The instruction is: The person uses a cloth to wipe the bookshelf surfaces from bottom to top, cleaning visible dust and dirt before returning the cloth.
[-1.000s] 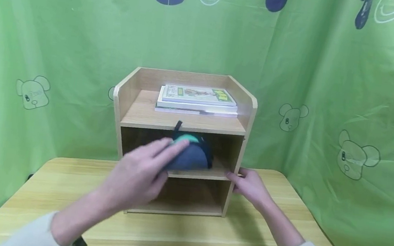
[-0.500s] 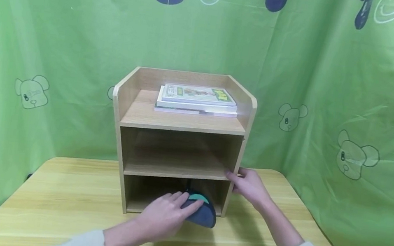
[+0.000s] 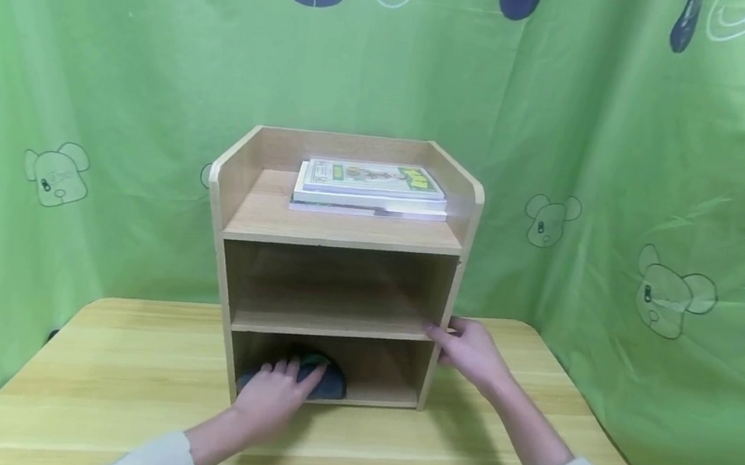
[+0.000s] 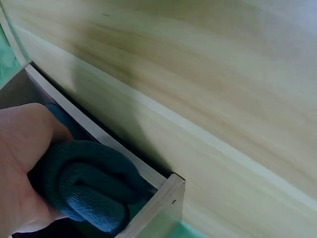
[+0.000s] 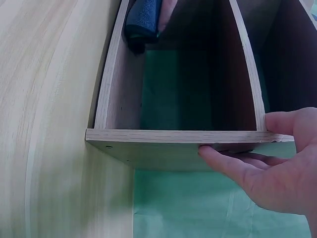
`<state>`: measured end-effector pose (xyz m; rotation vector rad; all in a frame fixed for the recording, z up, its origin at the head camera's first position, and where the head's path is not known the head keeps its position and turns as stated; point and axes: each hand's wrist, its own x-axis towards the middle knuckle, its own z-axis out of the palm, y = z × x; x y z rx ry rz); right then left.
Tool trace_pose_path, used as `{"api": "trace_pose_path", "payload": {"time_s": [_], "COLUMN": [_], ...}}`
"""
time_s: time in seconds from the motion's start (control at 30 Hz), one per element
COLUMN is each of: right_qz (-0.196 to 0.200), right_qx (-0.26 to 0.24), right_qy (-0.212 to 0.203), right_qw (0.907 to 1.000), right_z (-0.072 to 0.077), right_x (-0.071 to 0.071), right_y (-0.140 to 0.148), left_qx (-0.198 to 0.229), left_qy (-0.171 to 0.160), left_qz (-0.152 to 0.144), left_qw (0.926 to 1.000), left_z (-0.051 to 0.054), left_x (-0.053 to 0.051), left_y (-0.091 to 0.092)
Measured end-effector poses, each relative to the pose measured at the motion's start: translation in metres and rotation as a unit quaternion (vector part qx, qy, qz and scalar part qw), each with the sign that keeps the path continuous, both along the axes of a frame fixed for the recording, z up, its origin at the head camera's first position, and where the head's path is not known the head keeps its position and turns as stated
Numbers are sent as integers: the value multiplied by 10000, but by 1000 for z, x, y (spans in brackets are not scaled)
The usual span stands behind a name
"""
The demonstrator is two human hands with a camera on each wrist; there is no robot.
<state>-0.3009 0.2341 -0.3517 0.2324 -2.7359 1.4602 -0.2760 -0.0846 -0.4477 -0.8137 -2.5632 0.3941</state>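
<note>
Inside the bottom compartment of the small wooden shelf (image 3: 338, 332), at its left end, my left hand (image 3: 273, 400) grips a folded dark blue soft cloth item (image 3: 332, 387) with a green patch. Close up in the left wrist view, the cloth (image 4: 94, 188) is rolled into thick layers within that hand's grasp. Its underside and far end are hidden. My right hand (image 3: 470, 353) holds the shelf's right side panel. In the right wrist view, that thumb rests at the middle board's front edge and the fingers (image 5: 225, 166) lie along the panel's outer face.
A stack of several books (image 3: 371, 189) lies on the shelf's top. The middle compartment (image 3: 337, 283) shows bare wood. The shelf stands on a light wooden table (image 3: 113, 379), with a green patterned curtain (image 3: 152, 78) behind and at both sides.
My left hand has carried the blue cloth item down from the middle compartment's front, then leftward into the bottom compartment. The right hand has stayed at the side panel.
</note>
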Motion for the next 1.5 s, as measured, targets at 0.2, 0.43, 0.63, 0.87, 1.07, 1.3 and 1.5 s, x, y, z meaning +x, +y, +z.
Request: {"api": "trace_pose_path", "payload": {"time_s": [0.2,0.43,0.63,0.87,1.07,1.3,1.5], "right_qz": [52,45,60,7,-34,21,-48], "right_qx": [-10,49,91,156,127,80,171], "right_qy": [-33,-64,-39,-33,-44,13,66], "right_qw": [10000,10000,9999,9999,9999,10000,9998], "right_z": [0,-1,0,0,-3,-3,-3], "right_x": [-2,-3,0,0,-4,-4,-2], "right_y": [-2,-3,-3,-3,-4,-4,1], "left_qx": [404,1165,1897,1966,1995,1662,1666], "left_qy": [216,-1107,-1687,-1611,-1905,-1860,-1937], "left_qz": [372,676,637,540,535,679,962], "left_qw": [9983,9847,9651,9657,9597,9660,9620], "left_z": [-7,-3,0,-8,-8,-7,-1], "left_x": [7,9,14,22,21,15,7], "left_y": [-8,-11,-8,6,28,71,118]}}
